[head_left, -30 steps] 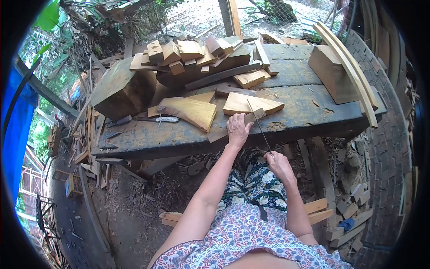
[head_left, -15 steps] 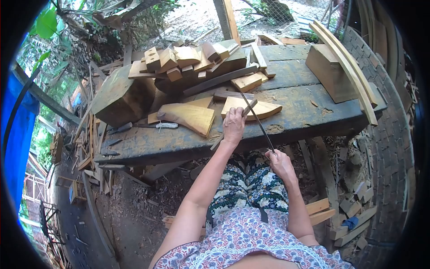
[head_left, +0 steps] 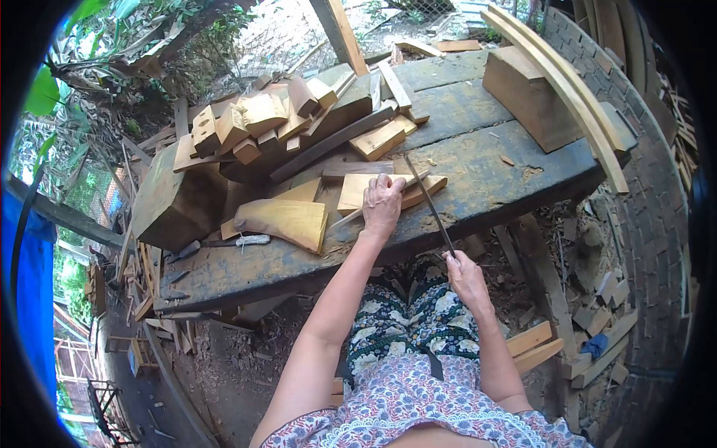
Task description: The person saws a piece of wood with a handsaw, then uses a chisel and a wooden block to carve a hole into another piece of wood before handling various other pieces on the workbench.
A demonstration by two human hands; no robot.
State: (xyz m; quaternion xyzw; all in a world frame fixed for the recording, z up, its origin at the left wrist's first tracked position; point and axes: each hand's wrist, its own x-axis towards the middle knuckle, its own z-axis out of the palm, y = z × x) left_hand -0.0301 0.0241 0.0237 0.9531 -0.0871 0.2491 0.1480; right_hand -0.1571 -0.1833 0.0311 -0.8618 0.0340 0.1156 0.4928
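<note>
My left hand (head_left: 382,205) is closed around a slim wooden strip (head_left: 412,181) that slants over a pale, curve-edged wood block (head_left: 354,194) on the bench. In my right hand (head_left: 466,278), low by the bench's front edge, is the near end of a long, narrow dark metal tool (head_left: 429,198), which looks like a file. Its far part crosses the strip close to the strip's right end. Left of my left hand lies a shaped yellowish wood piece (head_left: 287,222) with a curved side. A small pale-handled tool (head_left: 252,240) rests beside that piece.
The worn dark workbench (head_left: 478,160) spans the view. Cut wood pieces (head_left: 265,113) are piled on its back left, near a big squared timber block (head_left: 178,198). At the right, long curved strips (head_left: 567,93) lean over another large block (head_left: 532,101). Offcuts (head_left: 597,321) litter the ground.
The view has tilted and shifted, so the bench appears turned. The strip in my left hand lies at a flatter angle, with the dark tool still across it near its end.
</note>
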